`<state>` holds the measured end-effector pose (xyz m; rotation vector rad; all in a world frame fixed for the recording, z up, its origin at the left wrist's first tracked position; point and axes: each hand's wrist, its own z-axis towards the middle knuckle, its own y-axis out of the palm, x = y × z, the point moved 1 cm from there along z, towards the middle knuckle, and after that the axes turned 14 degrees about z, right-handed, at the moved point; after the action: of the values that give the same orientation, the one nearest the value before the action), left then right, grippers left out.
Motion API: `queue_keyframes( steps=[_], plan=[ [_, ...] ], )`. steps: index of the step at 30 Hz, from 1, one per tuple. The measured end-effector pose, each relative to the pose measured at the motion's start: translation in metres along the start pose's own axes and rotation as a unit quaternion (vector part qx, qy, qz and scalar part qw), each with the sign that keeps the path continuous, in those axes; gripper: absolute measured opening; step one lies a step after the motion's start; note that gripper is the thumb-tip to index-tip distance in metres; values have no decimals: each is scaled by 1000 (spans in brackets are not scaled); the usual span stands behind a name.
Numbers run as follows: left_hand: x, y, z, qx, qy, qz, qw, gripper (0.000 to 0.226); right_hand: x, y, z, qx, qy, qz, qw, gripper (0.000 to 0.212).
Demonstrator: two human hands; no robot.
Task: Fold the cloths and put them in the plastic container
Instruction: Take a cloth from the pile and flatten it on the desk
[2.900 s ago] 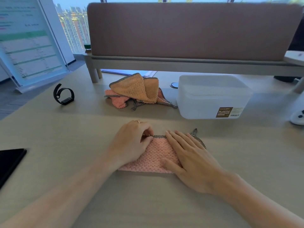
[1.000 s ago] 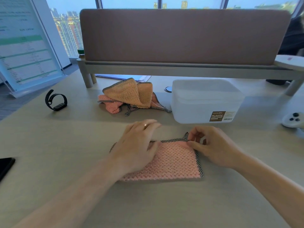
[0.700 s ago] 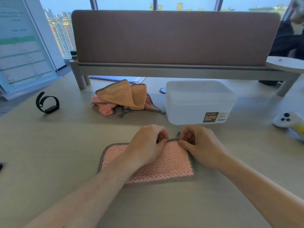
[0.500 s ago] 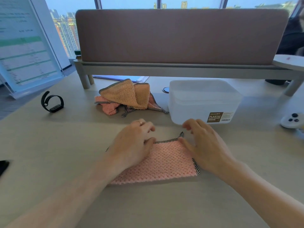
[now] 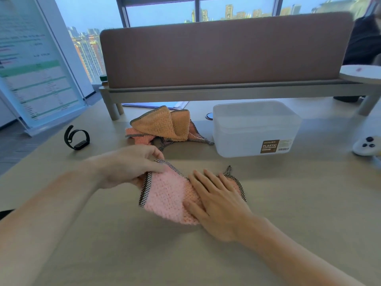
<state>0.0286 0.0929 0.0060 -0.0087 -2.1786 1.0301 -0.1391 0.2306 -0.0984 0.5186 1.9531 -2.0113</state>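
Translucent plastic container (image 5: 255, 129), no cloths inside

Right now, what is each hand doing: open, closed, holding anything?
Left hand: closed, pinching the lifted left edge of the pink cloth.
Right hand: open, flat on the same cloth, pressing it down.

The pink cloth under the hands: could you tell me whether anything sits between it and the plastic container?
Nothing visible does: only bare table separates the pink cloth from the plastic container. The heap of unfolded cloths lies left of that path.
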Motion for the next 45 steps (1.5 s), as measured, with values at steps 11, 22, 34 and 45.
queue_keyframes(
  steps=[11, 22, 34, 45],
  plan=[
    [94, 81, 66, -84, 34, 4, 996, 20, 22, -67, -52, 110, 202, 568, 790, 63],
    [69, 91, 56, 125, 117, 181, 969, 24, 46, -53, -54, 108, 211, 364, 901, 21],
    [15, 154, 27, 167, 229, 389, 877, 67, 30, -26, -28, 40, -1, 41, 998, 72],
    [46, 161, 52, 144, 238, 395, 875, 73, 50, -36, -37, 100, 41, -52, 993, 71]
  ],
)
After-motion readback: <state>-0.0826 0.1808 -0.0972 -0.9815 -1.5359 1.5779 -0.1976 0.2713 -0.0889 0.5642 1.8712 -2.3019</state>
